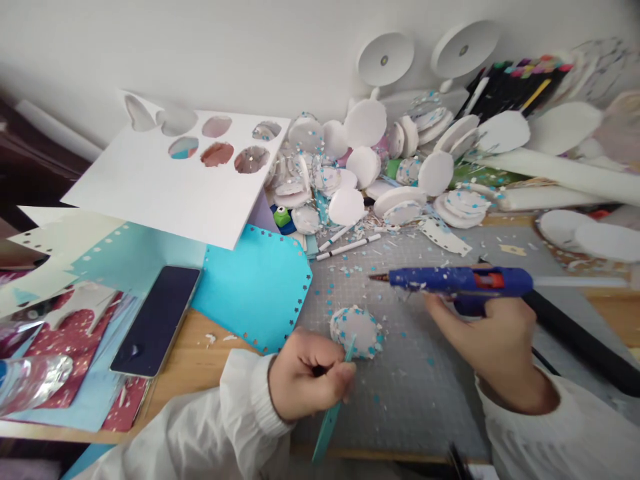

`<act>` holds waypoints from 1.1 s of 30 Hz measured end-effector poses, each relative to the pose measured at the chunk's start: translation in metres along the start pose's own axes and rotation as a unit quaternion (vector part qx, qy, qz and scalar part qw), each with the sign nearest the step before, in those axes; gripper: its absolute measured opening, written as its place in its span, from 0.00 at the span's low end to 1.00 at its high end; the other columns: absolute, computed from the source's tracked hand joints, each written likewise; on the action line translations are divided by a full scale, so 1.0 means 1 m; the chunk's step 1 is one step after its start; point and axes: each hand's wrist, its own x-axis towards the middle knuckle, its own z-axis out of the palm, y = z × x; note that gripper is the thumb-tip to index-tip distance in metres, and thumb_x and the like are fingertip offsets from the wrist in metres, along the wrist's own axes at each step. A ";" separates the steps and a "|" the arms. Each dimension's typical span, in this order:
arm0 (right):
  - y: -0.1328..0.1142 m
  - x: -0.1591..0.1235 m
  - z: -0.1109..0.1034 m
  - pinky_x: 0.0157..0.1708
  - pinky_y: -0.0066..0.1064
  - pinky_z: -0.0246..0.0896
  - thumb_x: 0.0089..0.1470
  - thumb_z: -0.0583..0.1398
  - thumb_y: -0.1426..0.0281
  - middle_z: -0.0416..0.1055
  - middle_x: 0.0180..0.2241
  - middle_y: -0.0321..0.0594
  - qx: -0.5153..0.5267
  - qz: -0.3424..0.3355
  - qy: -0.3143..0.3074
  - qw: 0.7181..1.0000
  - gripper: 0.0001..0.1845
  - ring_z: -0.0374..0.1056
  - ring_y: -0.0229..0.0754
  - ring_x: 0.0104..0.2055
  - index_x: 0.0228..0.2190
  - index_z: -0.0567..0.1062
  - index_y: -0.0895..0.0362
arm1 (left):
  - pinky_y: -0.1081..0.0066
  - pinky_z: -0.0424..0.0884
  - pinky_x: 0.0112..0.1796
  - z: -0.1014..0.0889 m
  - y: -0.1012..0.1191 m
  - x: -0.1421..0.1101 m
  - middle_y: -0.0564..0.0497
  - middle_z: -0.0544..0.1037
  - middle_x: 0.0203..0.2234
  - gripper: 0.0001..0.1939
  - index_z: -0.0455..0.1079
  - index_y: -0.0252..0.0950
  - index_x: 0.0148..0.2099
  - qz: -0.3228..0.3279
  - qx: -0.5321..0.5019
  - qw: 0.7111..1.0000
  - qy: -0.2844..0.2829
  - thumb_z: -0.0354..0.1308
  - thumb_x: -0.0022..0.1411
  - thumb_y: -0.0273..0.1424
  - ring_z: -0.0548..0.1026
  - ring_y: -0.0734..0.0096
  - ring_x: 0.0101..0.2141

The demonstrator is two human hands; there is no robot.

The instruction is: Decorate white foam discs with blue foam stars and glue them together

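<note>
My left hand (307, 380) is closed around a thin teal stick (331, 413), whose tip touches a white foam disc (356, 331) edged with small blue specks on the grey cutting mat (420, 387). My right hand (493, 343) grips a blue hot glue gun (457, 281) held level above the mat. Its nozzle points left, a little above and to the right of the disc. A white glue stick juts from the gun's back end.
A heap of white foam discs (395, 160) and two white pens (347, 247) lie behind the mat. A white sheet with round cut-outs (175, 187), a blue punched card (255, 287) and a dark phone (157, 319) lie to the left. Markers (520, 83) stand at the back right.
</note>
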 end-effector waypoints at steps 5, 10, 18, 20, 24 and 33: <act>0.025 0.007 0.006 0.34 0.44 0.64 0.55 0.54 0.58 0.70 0.32 0.51 -0.055 0.004 -0.049 0.997 0.17 0.69 0.56 0.37 0.37 0.69 0.60 | 0.82 0.50 0.09 0.010 0.002 -0.005 0.58 0.57 0.06 0.28 0.64 0.33 0.19 -0.086 -0.072 0.994 -0.002 0.50 0.62 0.48 0.56 0.83 0.07; 0.050 0.002 0.007 0.36 0.49 0.63 0.55 0.54 0.62 0.68 0.30 0.51 -0.055 -0.016 -0.072 0.996 0.12 0.67 0.58 0.37 0.34 0.67 0.59 | 0.82 0.49 0.09 0.026 0.003 -0.016 0.59 0.57 0.04 0.29 0.66 0.32 0.20 -0.097 -0.141 0.984 0.038 0.52 0.60 0.52 0.53 0.85 0.06; 0.042 -0.012 -0.027 0.40 0.54 0.61 0.46 0.63 0.64 0.66 0.37 0.54 -0.034 0.009 0.065 0.997 0.23 0.66 0.65 0.42 0.43 0.64 0.57 | 0.80 0.45 0.10 0.040 0.015 -0.023 0.60 0.56 0.02 0.27 0.71 0.30 0.20 -0.113 -0.173 0.967 0.150 0.52 0.59 0.47 0.47 0.85 0.05; 0.033 -0.022 -0.044 0.40 0.53 0.61 0.44 0.65 0.67 0.65 0.38 0.53 -0.024 -0.008 0.137 0.990 0.24 0.65 0.64 0.42 0.43 0.63 0.53 | 0.79 0.46 0.12 0.044 0.020 -0.019 0.60 0.56 0.01 0.26 0.71 0.30 0.19 -0.119 -0.168 0.963 0.175 0.51 0.60 0.44 0.46 0.85 0.06; 0.005 -0.039 -0.066 0.27 0.41 0.62 0.40 0.68 0.69 0.65 0.26 0.38 0.082 -0.236 0.075 0.965 0.18 0.64 0.46 0.27 0.28 0.64 0.49 | 0.77 0.49 0.14 0.055 0.027 -0.009 0.59 0.55 0.01 0.25 0.70 0.31 0.18 -0.133 -0.140 0.963 0.189 0.51 0.59 0.42 0.48 0.84 0.07; -0.052 -0.022 -0.044 0.29 0.36 0.60 0.55 0.50 0.80 0.67 0.23 0.37 0.121 -0.505 -0.025 0.854 0.11 0.60 0.41 0.26 0.31 0.68 0.54 | 0.75 0.45 0.17 0.068 0.030 0.010 0.59 0.49 0.09 0.28 0.45 0.37 0.14 -0.073 0.012 0.981 0.178 0.51 0.59 0.41 0.48 0.83 0.15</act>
